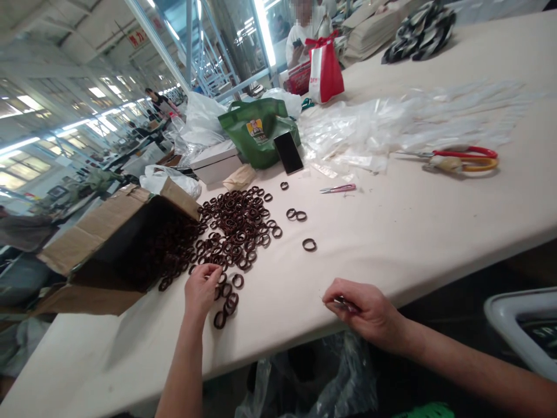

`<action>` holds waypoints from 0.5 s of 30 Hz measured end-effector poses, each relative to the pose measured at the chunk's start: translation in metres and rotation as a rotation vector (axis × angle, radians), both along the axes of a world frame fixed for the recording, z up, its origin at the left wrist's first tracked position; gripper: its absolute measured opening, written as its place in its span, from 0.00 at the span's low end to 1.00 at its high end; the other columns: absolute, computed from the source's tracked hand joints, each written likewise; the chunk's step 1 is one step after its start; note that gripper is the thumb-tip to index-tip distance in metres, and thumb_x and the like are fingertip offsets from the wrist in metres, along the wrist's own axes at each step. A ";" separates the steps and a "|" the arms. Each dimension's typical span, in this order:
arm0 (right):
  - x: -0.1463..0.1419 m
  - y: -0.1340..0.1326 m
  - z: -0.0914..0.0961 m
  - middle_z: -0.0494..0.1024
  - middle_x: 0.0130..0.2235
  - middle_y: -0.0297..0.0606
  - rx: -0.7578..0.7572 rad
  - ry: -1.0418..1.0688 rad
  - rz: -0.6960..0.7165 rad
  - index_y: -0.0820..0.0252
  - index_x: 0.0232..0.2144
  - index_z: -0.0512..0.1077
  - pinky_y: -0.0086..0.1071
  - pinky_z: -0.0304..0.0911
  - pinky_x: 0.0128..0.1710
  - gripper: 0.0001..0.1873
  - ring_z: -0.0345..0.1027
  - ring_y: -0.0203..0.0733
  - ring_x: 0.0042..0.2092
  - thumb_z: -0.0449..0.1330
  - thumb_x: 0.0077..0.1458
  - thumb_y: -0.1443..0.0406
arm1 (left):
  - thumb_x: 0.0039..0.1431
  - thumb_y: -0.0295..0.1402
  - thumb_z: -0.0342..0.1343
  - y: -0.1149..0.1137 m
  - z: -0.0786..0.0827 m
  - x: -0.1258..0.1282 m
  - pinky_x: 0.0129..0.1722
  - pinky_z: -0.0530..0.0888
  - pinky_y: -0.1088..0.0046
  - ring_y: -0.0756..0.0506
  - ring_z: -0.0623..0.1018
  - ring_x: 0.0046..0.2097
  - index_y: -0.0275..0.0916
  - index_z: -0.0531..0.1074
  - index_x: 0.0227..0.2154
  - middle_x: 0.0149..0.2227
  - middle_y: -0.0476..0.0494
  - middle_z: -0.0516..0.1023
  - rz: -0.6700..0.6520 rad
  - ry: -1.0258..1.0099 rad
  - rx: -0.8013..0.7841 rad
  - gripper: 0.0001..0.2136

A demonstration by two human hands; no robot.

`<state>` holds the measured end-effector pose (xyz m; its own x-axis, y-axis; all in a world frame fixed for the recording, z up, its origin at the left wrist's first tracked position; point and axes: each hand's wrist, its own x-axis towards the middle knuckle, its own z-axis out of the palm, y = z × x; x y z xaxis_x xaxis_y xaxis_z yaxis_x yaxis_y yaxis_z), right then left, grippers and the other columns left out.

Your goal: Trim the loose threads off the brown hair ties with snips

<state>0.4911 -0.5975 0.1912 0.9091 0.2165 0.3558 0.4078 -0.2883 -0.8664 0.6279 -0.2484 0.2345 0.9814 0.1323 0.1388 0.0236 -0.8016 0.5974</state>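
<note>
My left hand (pixel 201 290) is at the near edge of a pile of dark brown rings (pixel 237 217). Its thumb and fingers are pinched together beside several loose rings (pixel 226 302); whatever lies between the fingertips is hidden. Curled into a fist above the table's front edge, my right hand (pixel 368 313) is closed on what looks like small thread snips (pixel 348 305), mostly covered by the fingers. Between the hands and farther back, a single ring (pixel 309 245) and a touching pair of rings (pixel 296 215) lie apart from the pile.
An open cardboard box (pixel 117 244) lies on its side at left, rings spilling out. Behind stand a green bag (pixel 256 130), a phone (pixel 288 153) and a red-and-white bag (pixel 326 69). Pink snips (pixel 338 188), red-and-yellow-handled scissors (pixel 465 159) and clear plastic bags (pixel 391 122) lie farther right.
</note>
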 end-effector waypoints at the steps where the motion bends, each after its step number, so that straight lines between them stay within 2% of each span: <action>1: 0.002 0.001 0.001 0.73 0.28 0.34 0.013 0.025 -0.015 0.59 0.32 0.72 0.27 0.57 0.26 0.06 0.61 0.33 0.26 0.55 0.57 0.69 | 0.49 0.46 0.59 -0.002 0.003 -0.002 0.38 0.69 0.67 0.44 0.73 0.34 0.41 0.77 0.27 0.30 0.46 0.76 0.024 -0.020 -0.048 0.13; 5: 0.014 0.008 0.006 0.75 0.30 0.36 0.142 0.216 -0.043 0.61 0.33 0.73 0.27 0.61 0.30 0.09 0.64 0.34 0.29 0.57 0.60 0.62 | 0.49 0.54 0.58 -0.024 0.014 -0.021 0.32 0.70 0.71 0.47 0.72 0.29 0.37 0.76 0.34 0.28 0.47 0.75 0.063 -0.048 -0.246 0.23; 7: 0.022 0.016 0.012 0.75 0.32 0.36 0.258 0.310 -0.044 0.61 0.36 0.72 0.27 0.61 0.31 0.10 0.64 0.34 0.30 0.59 0.58 0.60 | 0.50 0.53 0.59 -0.045 0.017 -0.038 0.32 0.71 0.71 0.47 0.73 0.30 0.37 0.76 0.35 0.29 0.47 0.76 0.007 -0.048 -0.291 0.22; 9: 0.031 0.023 0.021 0.75 0.34 0.35 0.352 0.371 -0.053 0.61 0.42 0.72 0.27 0.60 0.30 0.14 0.62 0.32 0.29 0.61 0.57 0.58 | 0.54 0.48 0.60 -0.070 0.020 -0.058 0.37 0.72 0.70 0.45 0.76 0.34 0.38 0.76 0.33 0.32 0.45 0.78 -0.111 -0.103 -0.249 0.16; 11: 0.039 0.030 0.030 0.74 0.34 0.33 0.393 0.389 -0.061 0.60 0.46 0.71 0.26 0.59 0.29 0.19 0.60 0.31 0.28 0.63 0.55 0.57 | 0.58 0.42 0.58 -0.094 0.022 -0.076 0.40 0.73 0.69 0.44 0.77 0.39 0.40 0.76 0.31 0.35 0.44 0.79 -0.259 -0.198 -0.141 0.10; 13: 0.045 0.033 0.038 0.74 0.33 0.32 0.392 0.379 -0.060 0.60 0.48 0.71 0.26 0.58 0.29 0.23 0.60 0.30 0.28 0.67 0.51 0.57 | 0.61 0.38 0.56 -0.116 0.024 -0.089 0.38 0.74 0.71 0.45 0.77 0.40 0.41 0.75 0.29 0.36 0.44 0.78 -0.381 -0.283 -0.042 0.08; 15: 0.048 0.034 0.044 0.75 0.32 0.30 0.363 0.367 -0.058 0.60 0.46 0.72 0.26 0.58 0.30 0.22 0.60 0.30 0.27 0.68 0.49 0.59 | 0.63 0.34 0.55 -0.133 0.025 -0.098 0.35 0.74 0.73 0.46 0.77 0.39 0.41 0.75 0.30 0.37 0.44 0.78 -0.468 -0.336 0.015 0.07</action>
<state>0.5389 -0.5639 0.2350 0.9950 0.0844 0.0542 0.0506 0.0439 -0.9978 0.5297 -0.3814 0.2597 0.8370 -0.3095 0.4513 -0.5244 -0.6894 0.4997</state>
